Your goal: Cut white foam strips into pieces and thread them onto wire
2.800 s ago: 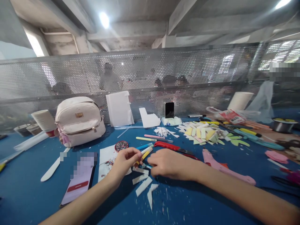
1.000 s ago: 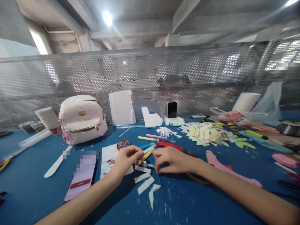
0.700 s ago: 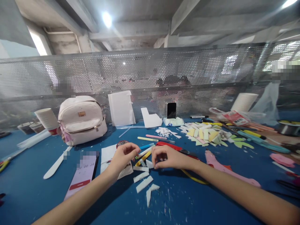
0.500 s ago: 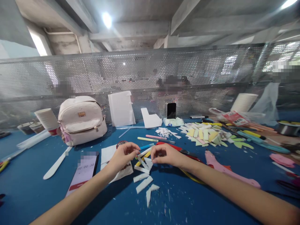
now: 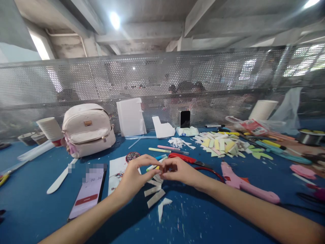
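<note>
My left hand (image 5: 135,176) and my right hand (image 5: 176,171) meet at their fingertips over the middle of the blue table. Both have thumb and fingers curled into a pinch; what lies between the tips is hidden. White strips (image 5: 155,198) are scattered just below my fingers, with a bent white scrap (image 5: 164,206) nearer to me. Partly behind my left hand lies a white sheet (image 5: 113,179) with small shiny bits on it, and a round dish of such bits (image 5: 132,156). Behind the fingertips, several markers (image 5: 162,157) are partly covered.
A phone (image 5: 87,196) and a white plastic knife (image 5: 59,181) lie at left, before a pale backpack (image 5: 88,130). To the right are a red-handled cutter (image 5: 182,158), a pink glue gun (image 5: 250,186) and a pile of pale yellow and green pieces (image 5: 220,145). A perforated metal screen (image 5: 152,81) stands behind.
My hands have come together, the left moving right and the right slightly left, so their fingertips now meet. The dish and cutter show more fully; some white strips are now covered.
</note>
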### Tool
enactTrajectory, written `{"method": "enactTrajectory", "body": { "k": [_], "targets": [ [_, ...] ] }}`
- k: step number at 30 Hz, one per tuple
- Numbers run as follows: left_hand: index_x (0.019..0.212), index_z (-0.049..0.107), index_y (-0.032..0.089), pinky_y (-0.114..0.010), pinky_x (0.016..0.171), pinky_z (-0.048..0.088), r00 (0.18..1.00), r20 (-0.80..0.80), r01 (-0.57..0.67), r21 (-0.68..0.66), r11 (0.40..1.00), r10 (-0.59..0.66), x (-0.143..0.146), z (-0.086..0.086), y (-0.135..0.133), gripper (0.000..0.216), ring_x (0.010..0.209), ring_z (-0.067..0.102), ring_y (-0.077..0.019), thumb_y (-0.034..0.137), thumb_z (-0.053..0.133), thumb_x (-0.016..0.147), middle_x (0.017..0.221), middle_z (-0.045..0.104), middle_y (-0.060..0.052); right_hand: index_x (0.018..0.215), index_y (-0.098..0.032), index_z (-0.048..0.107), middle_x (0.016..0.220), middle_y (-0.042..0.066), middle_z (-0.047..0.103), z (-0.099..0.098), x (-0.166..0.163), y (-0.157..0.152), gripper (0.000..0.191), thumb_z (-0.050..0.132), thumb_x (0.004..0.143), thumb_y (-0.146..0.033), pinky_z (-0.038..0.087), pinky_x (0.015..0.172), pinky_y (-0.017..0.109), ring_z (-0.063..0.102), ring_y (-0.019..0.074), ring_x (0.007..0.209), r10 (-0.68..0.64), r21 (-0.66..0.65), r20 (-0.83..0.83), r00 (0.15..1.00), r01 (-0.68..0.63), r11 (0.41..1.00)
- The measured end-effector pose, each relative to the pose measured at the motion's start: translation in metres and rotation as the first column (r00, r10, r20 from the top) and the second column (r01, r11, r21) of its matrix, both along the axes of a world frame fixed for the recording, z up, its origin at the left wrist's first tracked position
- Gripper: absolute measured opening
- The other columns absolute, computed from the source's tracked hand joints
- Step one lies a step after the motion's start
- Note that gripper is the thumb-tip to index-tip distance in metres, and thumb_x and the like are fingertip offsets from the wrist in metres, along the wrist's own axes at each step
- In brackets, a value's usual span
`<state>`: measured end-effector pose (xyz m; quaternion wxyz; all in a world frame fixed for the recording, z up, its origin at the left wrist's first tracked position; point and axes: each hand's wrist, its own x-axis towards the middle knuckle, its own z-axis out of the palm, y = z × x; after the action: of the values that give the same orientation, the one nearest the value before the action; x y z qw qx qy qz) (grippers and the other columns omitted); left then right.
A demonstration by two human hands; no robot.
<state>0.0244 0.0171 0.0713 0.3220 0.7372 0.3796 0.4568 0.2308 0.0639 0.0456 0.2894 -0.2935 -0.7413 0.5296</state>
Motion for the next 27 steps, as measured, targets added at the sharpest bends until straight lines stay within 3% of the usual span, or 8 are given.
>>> {"method": "enactTrajectory", "body": {
  "k": [6, 11, 13, 20, 27],
  "targets": [
    [0.073, 0.079, 0.023, -0.030, 0.078, 0.050, 0.999, 0.036, -0.021, -0.021, 1.000, 0.022, 0.001, -0.002, -0.001, 0.010, 0.078, 0.067, -0.0216, 0.021, 0.073, 0.082, 0.077, 0.076, -0.004, 0.082, -0.017, 0.071, 0.081, 0.002, 0.070, 0.009, -0.007, -0.012, 0.021, 0.078, 0.077, -0.036, 0.046, 0.070, 0.027, 0.064, 0.0178, 0.076, -0.023, 0.024, 0.009, 1.000, 0.023, 0.999],
    [0.073, 0.077, 0.021, -0.028, 0.076, 0.050, 0.996, 0.054, -0.071, -0.047, 0.996, 0.073, -0.001, 0.003, -0.001, 0.010, 0.076, 0.067, -0.0198, 0.022, 0.072, 0.082, 0.075, 0.076, -0.003, 0.088, -0.017, 0.069, 0.075, -0.001, 0.062, 0.011, -0.010, -0.014, 0.026, 0.079, 0.074, -0.036, 0.039, 0.062, 0.024, 0.055, 0.0144, 0.067, -0.085, 0.089, 0.018, 0.996, 0.083, 0.993],
    [0.072, 0.076, 0.021, -0.027, 0.073, 0.049, 0.992, 0.071, -0.103, -0.054, 0.993, 0.107, -0.004, 0.006, 0.001, 0.011, 0.075, 0.067, -0.0195, 0.023, 0.072, 0.082, 0.075, 0.075, -0.003, 0.095, -0.017, 0.067, 0.081, -0.001, 0.063, 0.011, -0.009, -0.012, 0.031, 0.079, 0.074, -0.037, 0.039, 0.062, 0.024, 0.053, 0.0134, 0.067, -0.108, 0.115, 0.006, 0.994, 0.106, 0.988],
    [0.075, 0.074, 0.018, -0.027, 0.068, 0.049, 0.973, 0.151, -0.171, -0.049, 0.984, 0.176, -0.016, 0.018, 0.006, 0.013, 0.074, 0.067, -0.0189, 0.028, 0.071, 0.083, 0.075, 0.075, -0.004, 0.096, -0.017, 0.067, 0.093, 0.004, 0.066, 0.011, -0.006, -0.006, 0.024, 0.069, 0.083, -0.037, 0.046, 0.075, 0.030, 0.057, 0.0171, 0.079, -0.154, 0.180, 0.004, 0.988, 0.151, 0.972],
    [0.082, 0.066, 0.017, -0.024, 0.060, 0.048, 0.961, 0.219, -0.156, -0.065, 0.986, 0.166, -0.020, 0.023, 0.006, 0.015, 0.068, 0.067, -0.0161, 0.030, 0.066, 0.088, 0.075, 0.077, -0.005, 0.107, -0.017, 0.070, 0.107, 0.007, 0.070, 0.009, -0.005, -0.006, 0.027, 0.067, 0.085, -0.034, 0.043, 0.064, 0.025, 0.062, 0.0207, 0.090, -0.120, 0.212, 0.069, 0.990, 0.103, 0.972]
  ]
}}
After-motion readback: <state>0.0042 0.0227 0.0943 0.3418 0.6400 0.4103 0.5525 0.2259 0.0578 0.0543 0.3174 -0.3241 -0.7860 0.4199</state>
